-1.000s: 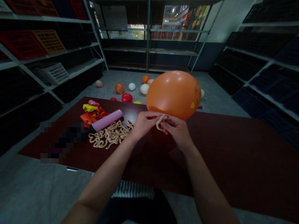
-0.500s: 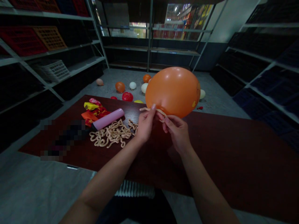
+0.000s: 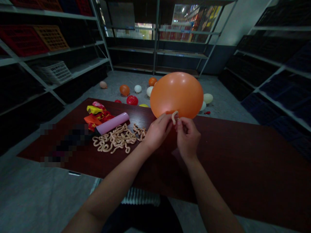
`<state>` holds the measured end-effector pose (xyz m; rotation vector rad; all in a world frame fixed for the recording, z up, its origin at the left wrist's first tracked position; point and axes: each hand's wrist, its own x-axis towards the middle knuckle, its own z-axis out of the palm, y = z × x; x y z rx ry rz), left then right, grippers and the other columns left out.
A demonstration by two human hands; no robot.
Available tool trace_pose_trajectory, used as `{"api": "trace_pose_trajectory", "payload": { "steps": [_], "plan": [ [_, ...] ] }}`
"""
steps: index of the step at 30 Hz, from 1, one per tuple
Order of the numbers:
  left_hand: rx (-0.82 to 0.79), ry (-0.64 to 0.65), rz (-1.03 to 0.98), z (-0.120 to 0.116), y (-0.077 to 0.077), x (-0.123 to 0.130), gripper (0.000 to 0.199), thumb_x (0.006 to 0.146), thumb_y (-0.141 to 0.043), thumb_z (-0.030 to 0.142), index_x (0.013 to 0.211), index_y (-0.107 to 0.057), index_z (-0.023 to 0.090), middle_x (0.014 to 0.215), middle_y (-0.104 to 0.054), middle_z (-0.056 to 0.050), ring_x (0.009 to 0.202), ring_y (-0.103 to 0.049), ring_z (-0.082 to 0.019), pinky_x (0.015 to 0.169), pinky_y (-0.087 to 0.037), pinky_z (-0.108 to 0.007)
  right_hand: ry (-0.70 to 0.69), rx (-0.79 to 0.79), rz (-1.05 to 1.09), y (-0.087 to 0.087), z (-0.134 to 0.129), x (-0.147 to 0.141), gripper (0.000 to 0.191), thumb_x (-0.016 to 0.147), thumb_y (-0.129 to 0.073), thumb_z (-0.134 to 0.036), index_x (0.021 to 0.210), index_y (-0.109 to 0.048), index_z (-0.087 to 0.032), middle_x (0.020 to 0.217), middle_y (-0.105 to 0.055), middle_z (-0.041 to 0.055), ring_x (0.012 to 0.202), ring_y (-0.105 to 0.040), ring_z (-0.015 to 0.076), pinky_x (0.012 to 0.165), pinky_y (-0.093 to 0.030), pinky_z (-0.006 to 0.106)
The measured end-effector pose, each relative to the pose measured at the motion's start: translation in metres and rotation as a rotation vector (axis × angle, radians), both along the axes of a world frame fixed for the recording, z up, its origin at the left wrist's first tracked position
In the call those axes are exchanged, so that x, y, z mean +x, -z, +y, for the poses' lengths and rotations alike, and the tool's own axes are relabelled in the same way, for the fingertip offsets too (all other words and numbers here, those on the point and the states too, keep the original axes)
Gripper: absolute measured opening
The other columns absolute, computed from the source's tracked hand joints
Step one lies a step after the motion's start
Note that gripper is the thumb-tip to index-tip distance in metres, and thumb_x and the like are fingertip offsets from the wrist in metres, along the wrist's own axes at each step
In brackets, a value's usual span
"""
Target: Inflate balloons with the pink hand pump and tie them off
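A large inflated orange balloon [image 3: 177, 94] stands above the table's far edge, its neck hidden behind my fingers. My left hand [image 3: 159, 129] is closed at the balloon's base, gripping it there. A short, soft tan cord [image 3: 174, 117] curls up between my two hands. My right hand [image 3: 188, 136] pinches this cord with thumb and forefinger, close against the left fingertips. To the left of my hands lies a loose heap of similar tan cords [image 3: 118, 138]. Beside the heap rests a pink cylindrical pump [image 3: 113, 124] with a dark end.
Deflated red, yellow and orange balloons [image 3: 97, 114] lie on the dark brown table [image 3: 230, 155], left of the pump. Several inflated balloons, including a red one [image 3: 132, 100], lie on the floor beyond. Shelves [image 3: 155, 51] with crates [image 3: 55, 72] stand around the room.
My hands have come closer together. The cord, stretched between them before, now curls upward near the right fingertips. The orange balloon has shifted slightly left and turned.
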<state>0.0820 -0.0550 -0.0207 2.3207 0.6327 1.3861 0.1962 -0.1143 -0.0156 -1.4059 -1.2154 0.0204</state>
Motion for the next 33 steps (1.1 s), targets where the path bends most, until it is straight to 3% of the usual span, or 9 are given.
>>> {"api": "trace_pose_trajectory", "payload": {
  "steps": [6,10,14,19,26,29,33],
  "plan": [
    [-0.088,-0.112,0.084,-0.002,-0.003,0.002,0.011,0.098,-0.046,0.023,0.101,-0.054,0.017,0.096,-0.063,-0.008,0.09,-0.062,-0.019,0.082,-0.05,-0.031,0.092,0.079,-0.319,0.01,0.004,0.007,0.019,0.096,-0.048,-0.032,0.094,-0.063,-0.021,0.088,-0.072,0.0039,0.081,-0.066,0.0155,0.077,-0.049,0.029],
    [-0.164,-0.135,0.116,-0.001,-0.001,0.005,0.011,0.098,-0.044,0.022,0.103,-0.053,0.018,0.098,-0.061,-0.008,0.091,-0.061,-0.02,0.08,-0.049,-0.032,0.104,0.043,-0.428,0.017,0.008,0.014,0.025,0.098,-0.043,-0.036,0.096,-0.065,-0.022,0.087,-0.072,0.0044,0.081,-0.066,0.0166,0.079,-0.049,0.031],
    [-0.258,-0.034,0.105,0.0,-0.005,0.005,0.013,0.096,-0.042,0.015,0.104,-0.052,0.016,0.103,-0.061,-0.011,0.095,-0.059,-0.022,0.084,-0.048,-0.035,0.109,-0.027,-0.501,0.022,0.01,0.023,0.028,0.098,-0.043,-0.035,0.099,-0.068,-0.022,0.084,-0.072,0.0057,0.079,-0.066,0.0178,0.079,-0.049,0.033],
    [-0.36,0.196,0.003,0.005,-0.009,0.001,0.01,0.096,-0.042,0.018,0.089,-0.05,0.018,0.089,-0.059,-0.005,0.083,-0.056,-0.018,0.08,-0.046,-0.031,0.054,-0.006,-0.493,0.021,0.006,0.023,0.024,0.097,-0.048,-0.033,0.099,-0.071,-0.025,0.088,-0.075,0.0035,0.082,-0.069,0.0167,0.082,-0.052,0.031],
    [-0.506,0.216,-0.204,0.009,-0.004,0.002,0.008,0.094,-0.052,0.024,0.091,-0.053,0.017,0.093,-0.061,-0.005,0.088,-0.057,-0.016,0.084,-0.044,-0.029,0.068,0.036,-0.223,0.012,0.0,0.003,0.019,0.092,-0.055,-0.034,0.096,-0.071,-0.026,0.094,-0.075,0.0031,0.083,-0.07,0.0176,0.079,-0.054,0.031],
    [-0.532,0.194,-0.233,0.004,-0.003,0.006,0.007,0.093,-0.055,0.024,0.091,-0.054,0.017,0.092,-0.061,-0.005,0.086,-0.057,-0.016,0.082,-0.045,-0.028,0.001,-0.012,0.022,0.009,0.0,-0.002,0.02,0.091,-0.056,-0.037,0.098,-0.07,-0.024,0.084,-0.072,0.0024,0.07,-0.066,0.0153,0.064,-0.051,0.028],
    [-0.564,0.196,-0.383,0.002,0.001,0.01,0.02,0.089,-0.061,0.024,0.102,-0.048,0.019,0.097,-0.06,-0.004,0.086,-0.059,-0.014,0.08,-0.046,-0.025,-0.094,-0.022,0.294,0.004,0.0,-0.008,0.019,0.088,-0.06,-0.039,0.093,-0.068,-0.023,0.061,-0.059,-0.0039,0.046,-0.049,0.0086,0.045,-0.039,0.023]
  ]
}}
